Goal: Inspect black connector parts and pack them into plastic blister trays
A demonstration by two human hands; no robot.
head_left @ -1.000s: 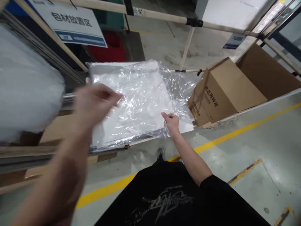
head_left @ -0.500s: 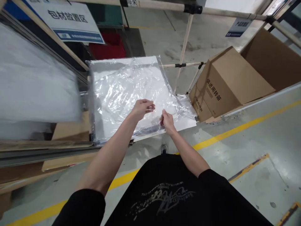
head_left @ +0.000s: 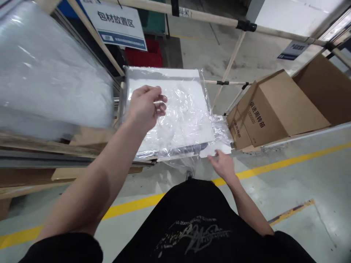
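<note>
A flat white board [head_left: 164,75] in clear plastic film [head_left: 178,117] lies on the rack in front of me. My left hand [head_left: 145,106] hovers over its left half. Its fingers are loosely curled and apart, with nothing visible in them. My right hand [head_left: 223,164] is near the front right corner, beside a smaller white sheet [head_left: 216,149]. Thumb and forefinger are apart there, and I see nothing between them; whether they touch the sheet cannot be told. Part of the film droops over the front edge between my hands.
On the left stands a large stack wrapped in cloudy plastic [head_left: 52,76]. An open cardboard box [head_left: 274,106] leans at the right. Rack tubes [head_left: 208,16] cross the far side, with a hanging sign [head_left: 117,23]. A red bin [head_left: 145,54] sits behind. Yellow tape [head_left: 142,202] marks the floor.
My hands have moved apart: the left went up and leftward over the film, the right moved right and toward me. The film has shifted and now hangs over the front edge.
</note>
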